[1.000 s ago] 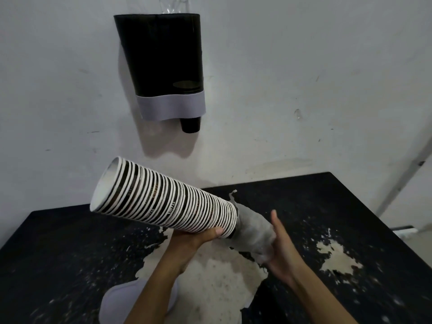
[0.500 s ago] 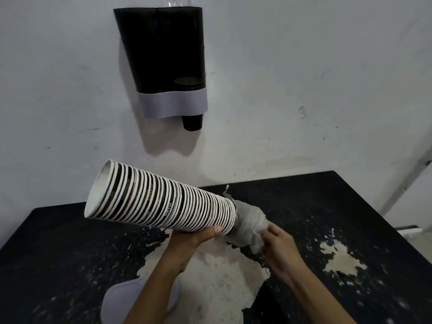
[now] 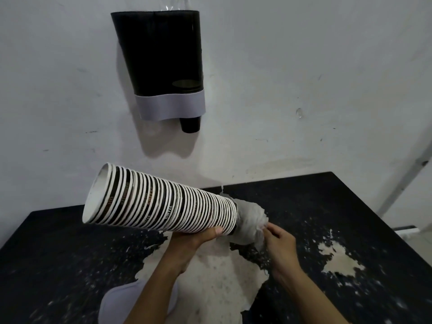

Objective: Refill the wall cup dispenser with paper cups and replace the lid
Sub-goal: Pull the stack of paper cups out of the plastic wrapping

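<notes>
Forearms rise from the bottom edge, mine, both cut off by the frame. Under my left forearm lies a pale grey rounded thing (image 3: pixel 109 307), mostly hidden by the arm and the frame edge; I cannot tell what it is.

My left hand (image 3: pixel 194 242) grips the stack of paper cups (image 3: pixel 161 203) from below near its narrow end, thumb tip showing against the white rims; the other fingers are hidden behind the stack. The stack lies nearly level, tilted a little, its wide open mouth up and to the left, its narrow end toward my right hand. The cups are dark with white rims, and small lettering on them is too blurred to read surely.

My right hand (image 3: pixel 280 246) pinches the clear plastic wrapper (image 3: pixel 251 220) bunched over the narrow end of the stack. The fingertips are smeared with blur, so I cannot make out exactly how they close on it.

Below both hands is the black table (image 3: pixel 350 218), its surface chipped, with pale worn patches at the middle and at the right.

Beyond, on the white wall (image 3: pixel 304 66), hangs the cup dispenser (image 3: pixel 159 54): a dark body, a grey band along its lower edge, and a dark cup (image 3: pixel 190 123) poking out beneath. Its top reaches almost to the frame's upper edge, where something clear and shiny (image 3: pixel 173 4) is cut off.
</notes>
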